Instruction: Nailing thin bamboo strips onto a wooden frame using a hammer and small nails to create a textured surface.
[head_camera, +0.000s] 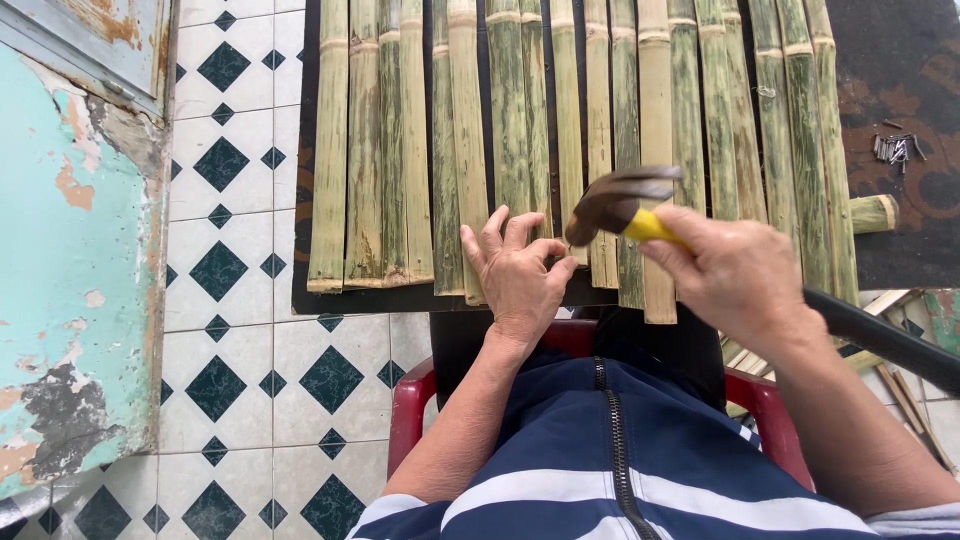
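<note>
A seated person held a hammer over a row of bamboo slats, seen from above.

Nearest the camera, the person sat in a red plastic chair (410, 410), wearing a navy and white striped top. The left hand (517, 272) lay flat with fingers spread narrow on the near ends of the slats, thumb and forefinger pinched together as if steadying something small, though what they held could not be made out. The right hand (740, 275) was closed around the yellow grip of the hammer (612, 203), its dark head raised just above the slats beside the left fingertips. The bamboo slats (520, 120) lay side by side across a dark board (300, 200), running away from the person. At the board's far right corner sat a small pile of nails (897, 148).
</note>
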